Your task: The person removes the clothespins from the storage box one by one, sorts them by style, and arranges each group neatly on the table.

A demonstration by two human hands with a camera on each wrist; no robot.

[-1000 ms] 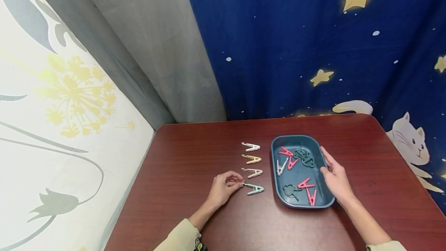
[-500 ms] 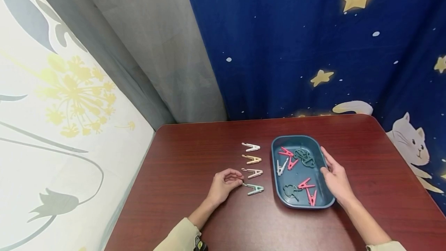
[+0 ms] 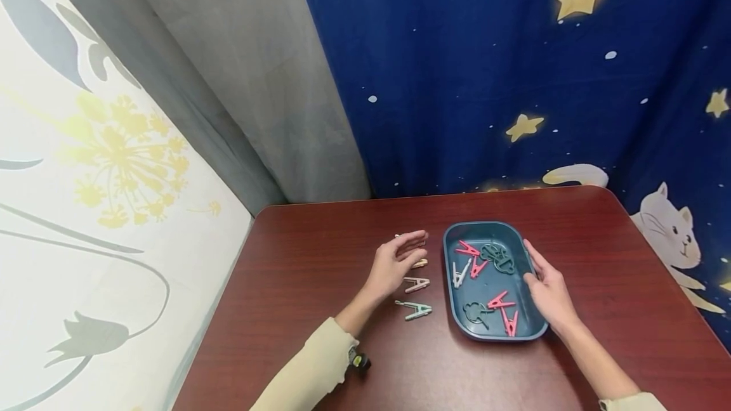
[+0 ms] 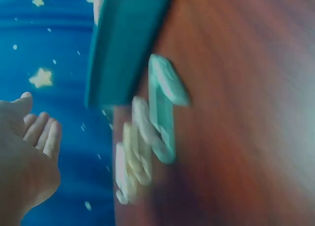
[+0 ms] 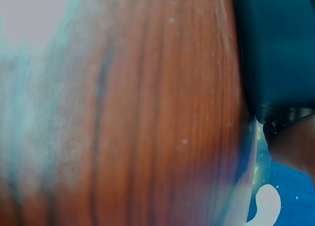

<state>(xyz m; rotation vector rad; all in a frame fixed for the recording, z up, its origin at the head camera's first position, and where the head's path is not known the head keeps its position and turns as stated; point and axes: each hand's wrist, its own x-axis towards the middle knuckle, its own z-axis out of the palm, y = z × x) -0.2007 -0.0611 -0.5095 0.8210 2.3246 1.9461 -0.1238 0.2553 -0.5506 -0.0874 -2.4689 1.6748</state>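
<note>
My left hand [image 3: 394, 266] is raised over the row of clothespins with nothing in its relaxed fingers. It covers most of the white clothespin [image 4: 119, 169] and part of the yellow clothespin [image 3: 421, 263] in the head view. Nearer me in the same row lie a pale pink clothespin [image 3: 418, 284] and a mint-green clothespin [image 3: 414, 310]. With my right hand [image 3: 549, 290] I grip the right side of a dark blue-green plastic tray [image 3: 485, 287], thumb over the rim. The tray holds several pink-red clothespins [image 3: 501, 300], one white clothespin [image 3: 461, 273] and flat dark-green openwork pieces [image 3: 498, 259].
The reddish-brown wooden table [image 3: 320, 246] ends at a blue star-patterned curtain [image 3: 457, 81] behind and a patterned white panel [image 3: 114, 271] on the left. A dark device [image 3: 358, 360] is strapped to the left wrist.
The left hand has left the end of the mint-green clothespin and moved up and away from me over the row, fingers loosened. The right hand and tray stay put.
</note>
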